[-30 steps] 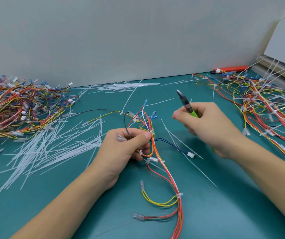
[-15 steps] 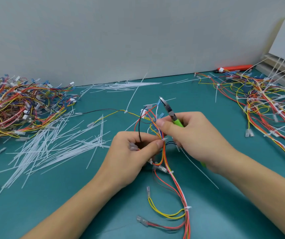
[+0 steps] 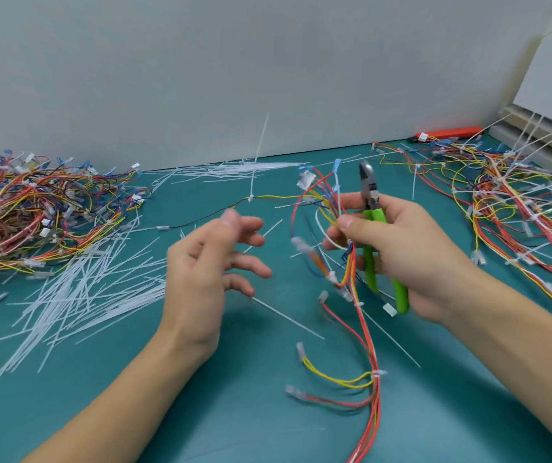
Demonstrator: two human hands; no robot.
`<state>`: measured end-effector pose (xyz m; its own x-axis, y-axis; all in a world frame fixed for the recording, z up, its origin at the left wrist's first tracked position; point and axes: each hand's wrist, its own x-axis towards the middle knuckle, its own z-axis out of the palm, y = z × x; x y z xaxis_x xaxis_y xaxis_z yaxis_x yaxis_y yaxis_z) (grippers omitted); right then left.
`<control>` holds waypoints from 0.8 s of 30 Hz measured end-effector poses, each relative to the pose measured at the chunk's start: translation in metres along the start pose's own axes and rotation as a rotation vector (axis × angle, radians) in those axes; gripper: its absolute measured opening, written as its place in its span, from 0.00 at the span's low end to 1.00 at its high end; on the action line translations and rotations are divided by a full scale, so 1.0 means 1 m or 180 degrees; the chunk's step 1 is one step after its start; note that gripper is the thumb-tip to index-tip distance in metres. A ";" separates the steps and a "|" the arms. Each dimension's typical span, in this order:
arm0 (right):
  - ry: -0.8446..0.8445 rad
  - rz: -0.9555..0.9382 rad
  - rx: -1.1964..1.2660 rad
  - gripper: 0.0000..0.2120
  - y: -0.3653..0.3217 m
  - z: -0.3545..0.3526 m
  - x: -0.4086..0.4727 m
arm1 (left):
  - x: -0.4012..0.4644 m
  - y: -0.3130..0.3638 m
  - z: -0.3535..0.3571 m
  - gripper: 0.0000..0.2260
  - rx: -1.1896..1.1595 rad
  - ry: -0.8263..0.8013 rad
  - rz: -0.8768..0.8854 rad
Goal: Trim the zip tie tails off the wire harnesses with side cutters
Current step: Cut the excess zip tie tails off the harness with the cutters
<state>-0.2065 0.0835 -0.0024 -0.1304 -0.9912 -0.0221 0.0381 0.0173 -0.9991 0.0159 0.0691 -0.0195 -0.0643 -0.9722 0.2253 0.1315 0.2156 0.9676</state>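
Side cutters [image 3: 373,228], green-handled, steel nose pointing to 12 o'clock, sit in the right hand [image 3: 401,259], fingers curled round both handles; whether the cutting jaws are together or apart cannot be told. Same hand pinches the wire harness [image 3: 364,329] between thumb and forefinger just at 9 o'clock of the cutters, so it clamps tool and harness at once. Harness: red, orange, yellow, blue and white leads fanning toward 12 o'clock above the pinch, with blue and clear terminals at the tips; below it the bundle trails toward 6 o'clock and off the lower edge, with yellow and red branches ending in clear terminals at 9 o'clock of the trunk. One black-and-yellow lead runs toward 9 o'clock carrying an uncut zip tie tail [image 3: 259,148] that stands upright against the wall. Left hand [image 3: 211,272], at 9 o'clock of the harness and apart from it, fingers spread and loose, holds nothing; it is motion-blurred. Loose white cut tail [image 3: 288,317] lies on the teal mat [image 3: 234,412] between the hands. Heap of trimmed zip tie tails [image 3: 77,295] at 9 o'clock of the left hand. Pile of wire harnesses [image 3: 34,212] at far 9 o'clock; second pile, zip tails uncut [image 3: 518,202], at 2 o'clock. Orange tool [image 3: 448,132] by the wall at 1 o'clock.
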 end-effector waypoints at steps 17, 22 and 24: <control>-0.0640 -0.0546 -0.1186 0.10 -0.005 -0.033 0.011 | 0.021 -0.006 -0.018 0.13 -0.1547 -0.0170 -0.1120; -0.0178 -0.0697 -0.1435 0.12 0.001 -0.032 0.018 | 0.016 -0.005 -0.011 0.05 -0.1171 -0.0153 -0.0906; 0.0188 -0.1014 -0.1873 0.09 0.006 -0.033 0.022 | 0.013 -0.004 -0.006 0.04 -0.0968 -0.0126 -0.0703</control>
<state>-0.2416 0.0659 -0.0098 -0.1004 -0.9512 0.2919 -0.5556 -0.1898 -0.8095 0.0207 0.0552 -0.0208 -0.1613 -0.9866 0.0249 0.3976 -0.0419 0.9166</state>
